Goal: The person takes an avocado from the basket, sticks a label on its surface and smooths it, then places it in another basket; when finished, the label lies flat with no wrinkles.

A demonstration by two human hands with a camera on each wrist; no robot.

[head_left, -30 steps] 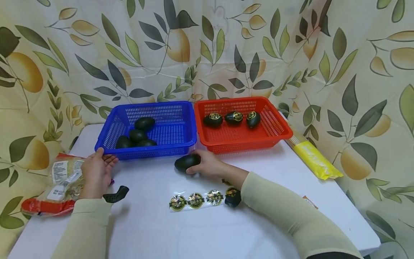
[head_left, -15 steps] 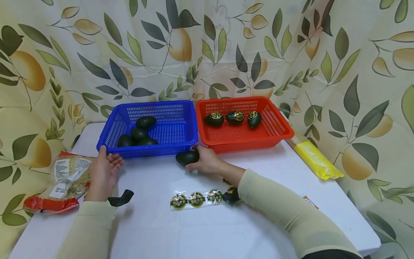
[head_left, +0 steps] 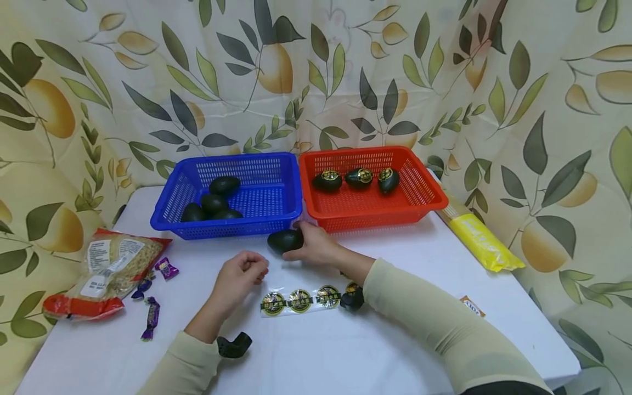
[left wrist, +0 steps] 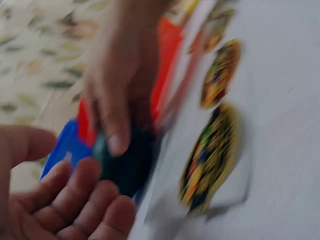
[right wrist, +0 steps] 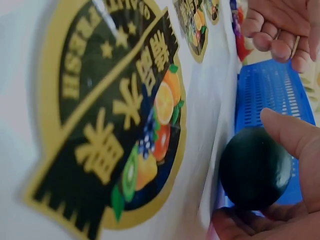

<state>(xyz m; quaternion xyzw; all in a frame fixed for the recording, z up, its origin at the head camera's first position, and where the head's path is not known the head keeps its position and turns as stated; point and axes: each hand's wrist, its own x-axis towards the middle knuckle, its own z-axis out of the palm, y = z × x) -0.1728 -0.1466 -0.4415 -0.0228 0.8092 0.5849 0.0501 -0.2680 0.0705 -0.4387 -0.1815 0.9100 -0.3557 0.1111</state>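
Note:
My right hand (head_left: pixel 318 244) grips a dark green avocado (head_left: pixel 283 241) by its right end, just in front of the baskets. In the right wrist view the thumb and fingers sit around the avocado (right wrist: pixel 255 170), whose visible skin has no label. My left hand (head_left: pixel 240 277) is left of it, fingers loosely bent and holding nothing. A strip of black-and-gold fruit stickers (head_left: pixel 300 301) lies on the table nearer me, its right end partly behind a black wrist-worn piece. One sticker (right wrist: pixel 107 115) fills much of the right wrist view.
At the back, a blue basket (head_left: pixel 269 224) holds several unlabelled avocados; a red basket (head_left: pixel 370 221) beside it holds three stickered ones. Left are a red-and-clear food bag (head_left: pixel 106 274) and purple-wrapped candies (head_left: pixel 151 318). A yellow packet (head_left: pixel 486 244) lies right, a small wrapper (head_left: pixel 472 305) nearer.
My left hand has left the blue basket's front left corner and moved right toward the avocado, uncovering the candies. My right hand drew the avocado slightly back toward the baskets, then stayed put.

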